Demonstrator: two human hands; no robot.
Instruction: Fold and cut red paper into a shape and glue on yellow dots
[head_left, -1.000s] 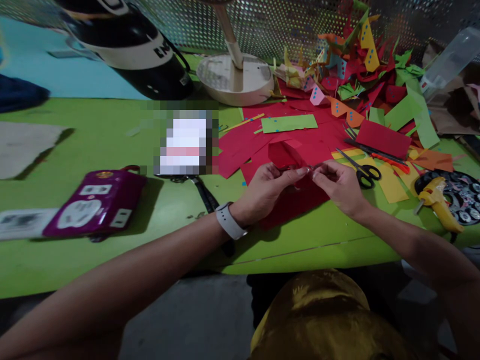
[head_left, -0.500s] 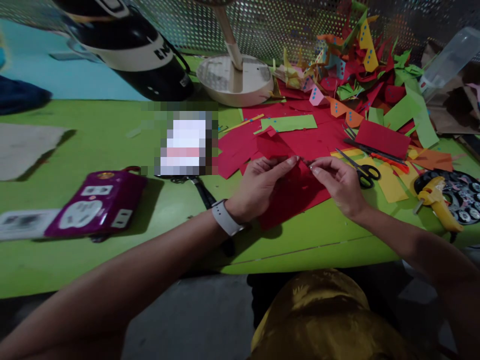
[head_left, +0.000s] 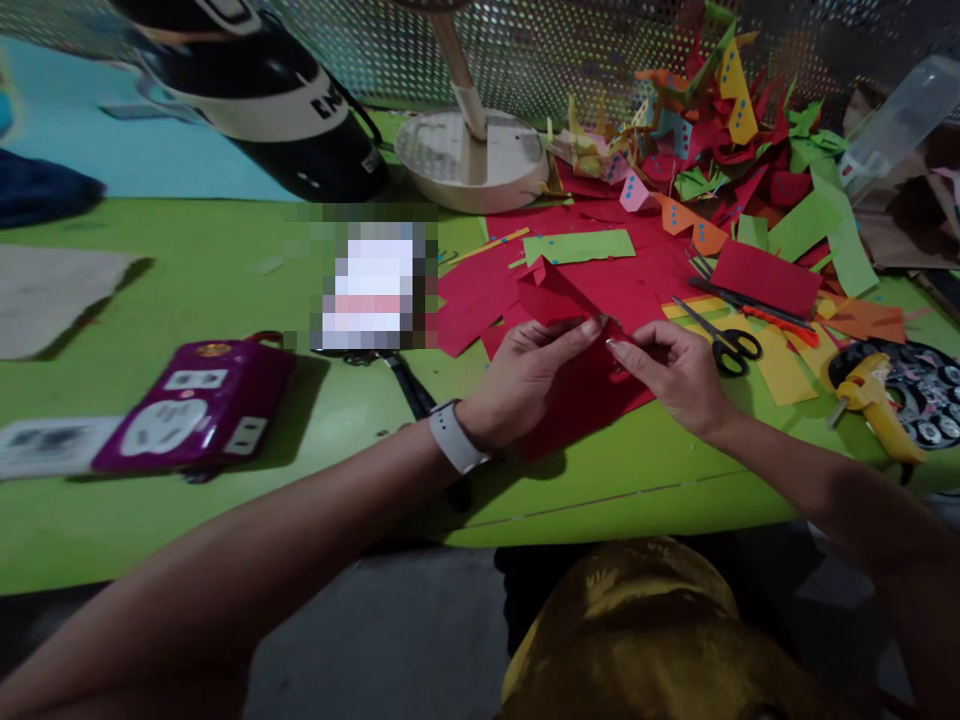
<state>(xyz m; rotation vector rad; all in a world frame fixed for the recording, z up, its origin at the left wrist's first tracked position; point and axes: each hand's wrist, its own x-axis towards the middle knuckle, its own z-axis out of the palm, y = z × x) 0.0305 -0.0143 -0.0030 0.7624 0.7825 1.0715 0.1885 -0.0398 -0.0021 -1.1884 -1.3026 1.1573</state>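
Observation:
A folded piece of red paper (head_left: 553,292) is held up between both hands over the table. My left hand (head_left: 536,375) pinches its lower edge with thumb and fingers; a pale watch strap circles that wrist. Close beside it, my right hand (head_left: 679,375) grips the paper's right end, thumb on top. The fingers hide part of the fold. Beneath the hands lies a larger red sheet (head_left: 570,415) on the green table. Black-handled scissors (head_left: 731,345) rest just right of my right hand.
Behind stand a lamp base (head_left: 506,160) and a dark bottle (head_left: 300,130). Cut coloured paper pieces (head_left: 690,150) are heaped at back right. A yellow glue gun (head_left: 870,395) lies far right, a purple power box (head_left: 199,405) left. A phone (head_left: 367,285) with blurred screen is near my left hand.
My right hand has shifted slightly left, its thumb now pressing on the red paper near my left thumb. The red paper has tilted a little; my left hand has barely moved.

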